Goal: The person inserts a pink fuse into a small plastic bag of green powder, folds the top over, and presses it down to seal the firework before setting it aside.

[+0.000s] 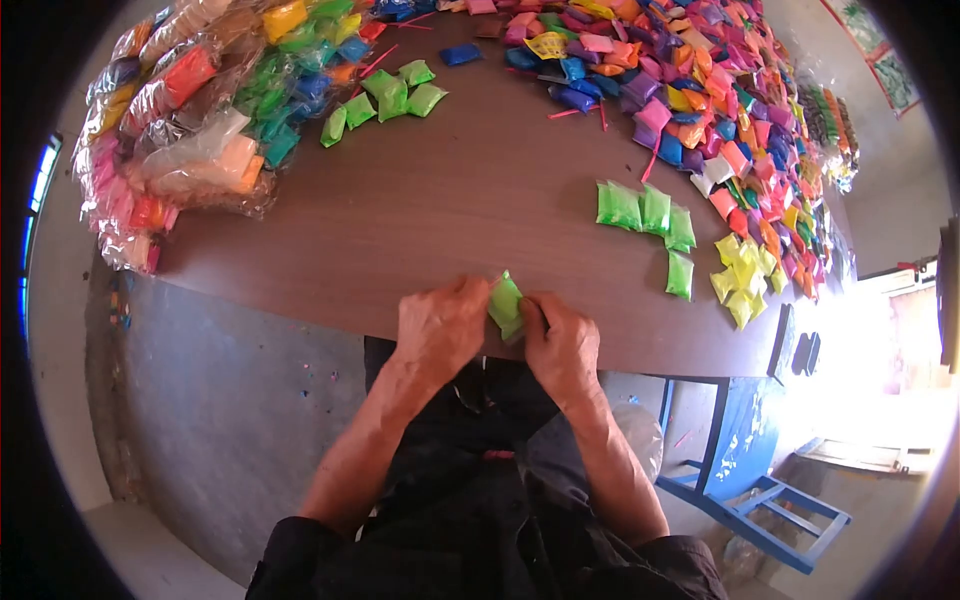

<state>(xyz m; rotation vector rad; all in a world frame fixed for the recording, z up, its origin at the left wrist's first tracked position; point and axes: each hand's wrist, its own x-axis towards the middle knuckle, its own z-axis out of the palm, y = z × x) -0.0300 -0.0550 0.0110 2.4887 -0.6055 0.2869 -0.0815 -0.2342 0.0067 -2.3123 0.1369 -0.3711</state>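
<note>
A small green packet (506, 306) is held between my two hands near the front edge of the brown table (400, 230). My left hand (443, 318) pinches its left side, fingers closed. On its right side, my right hand (561, 338) grips the packet between thumb and curled fingers. Several similar green packets (655, 212) lie to the right on the table, beside a small group of yellow packets (743, 275). More green packets (392, 95) rest farther back, left of the middle.
A large heap of mixed coloured packets (690, 90) covers the table's right and back. Clear bags of coloured packets (200, 110) are piled at the left. One blue packet (461, 54) and pink strips lie at the back. A blue chair (740, 440) stands at lower right.
</note>
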